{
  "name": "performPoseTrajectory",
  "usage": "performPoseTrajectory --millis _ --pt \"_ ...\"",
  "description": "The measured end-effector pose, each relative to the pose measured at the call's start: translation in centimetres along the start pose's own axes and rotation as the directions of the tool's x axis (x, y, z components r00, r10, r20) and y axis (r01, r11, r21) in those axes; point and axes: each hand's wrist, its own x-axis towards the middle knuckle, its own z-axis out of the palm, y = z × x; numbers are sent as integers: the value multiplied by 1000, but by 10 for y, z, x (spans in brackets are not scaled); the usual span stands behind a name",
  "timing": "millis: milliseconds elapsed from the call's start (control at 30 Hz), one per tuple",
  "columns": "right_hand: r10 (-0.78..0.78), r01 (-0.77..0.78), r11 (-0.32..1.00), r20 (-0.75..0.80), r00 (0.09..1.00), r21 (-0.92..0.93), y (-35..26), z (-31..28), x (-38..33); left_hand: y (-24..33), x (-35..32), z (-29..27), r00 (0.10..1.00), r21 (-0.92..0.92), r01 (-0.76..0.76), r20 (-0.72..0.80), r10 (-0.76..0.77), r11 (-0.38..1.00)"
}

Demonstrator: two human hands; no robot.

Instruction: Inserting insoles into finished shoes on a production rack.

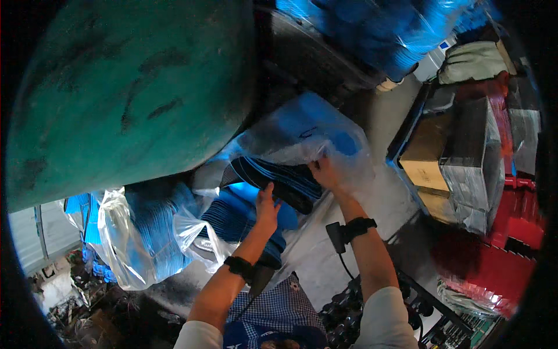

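Note:
A clear plastic bag (279, 136) spreads open in front of me. In its mouth lies a stack of curved black pieces with blue edges (276, 176); I cannot tell their exact kind. My right hand (326, 173) pinches the bag's film beside the right end of this stack. Lower and to the left, my left hand (266, 210) has its fingers stretched up against the near side of the black pieces. Another stack of blue and black layered pieces (224, 218) lies just left of that hand, partly under crumpled film.
A large green rounded surface (133, 104) overhangs the upper left. Wrapped blue stacks stand in a plastic bag (125, 238) at left, with more blue wrapped goods (378, 35) at the back. Cardboard boxes (427, 154) and red stacked pieces (494, 262) are at right.

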Motion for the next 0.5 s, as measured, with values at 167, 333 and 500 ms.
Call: performPoseTrajectory --millis 167,333,500 --pt "9 59 972 -286 958 228 52 53 13 -4 -2 41 992 18 33 123 -35 999" --pt "-109 137 970 -146 983 200 16 19 7 11 9 50 998 153 70 -11 -69 986" --pt "-219 223 974 -95 971 29 19 13 -4 8 24 69 971 268 73 -240 -7 961"
